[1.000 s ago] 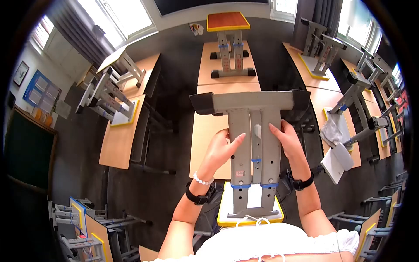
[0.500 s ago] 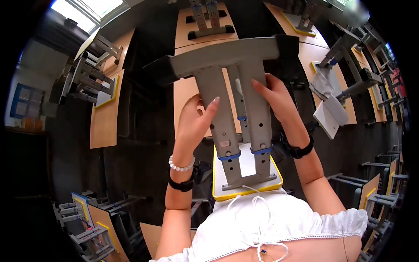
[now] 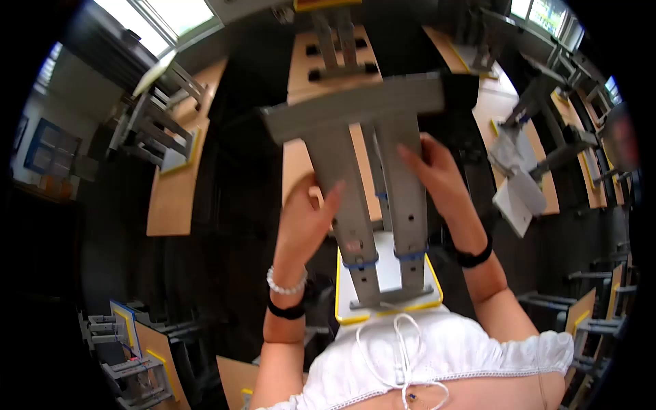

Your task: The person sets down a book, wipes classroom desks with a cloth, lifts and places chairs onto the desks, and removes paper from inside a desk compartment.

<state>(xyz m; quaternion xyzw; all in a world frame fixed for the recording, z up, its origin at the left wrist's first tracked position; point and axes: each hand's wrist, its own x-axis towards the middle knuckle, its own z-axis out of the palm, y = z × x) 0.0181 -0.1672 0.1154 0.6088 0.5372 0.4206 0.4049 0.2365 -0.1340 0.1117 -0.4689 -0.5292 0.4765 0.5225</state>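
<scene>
An upturned stool (image 3: 335,164) with grey metal legs is held in front of my body, its white yellow-edged seat (image 3: 388,263) against my white top. My left hand (image 3: 304,215) grips the left leg post, with the thumb on the near face and the fingers partly hidden behind. On the right post, my right hand (image 3: 441,174) is closed in the same way. A grey foot bar (image 3: 355,102) crosses the far end, and a black end cap (image 3: 461,90) shows at its right. Blue rings circle the posts near the seat.
Wooden desks stand ahead, including a left desk (image 3: 171,205) and a right desk (image 3: 495,102), with upturned stools on them. A white cloth (image 3: 506,150) hangs over one at right. More furniture (image 3: 140,355) lies at lower left and lower right. Windows (image 3: 179,17) are at the back.
The whole view has shifted, so the desks, stool and hands appear lower, with some blur. Both hands keep their hold on the stool's posts.
</scene>
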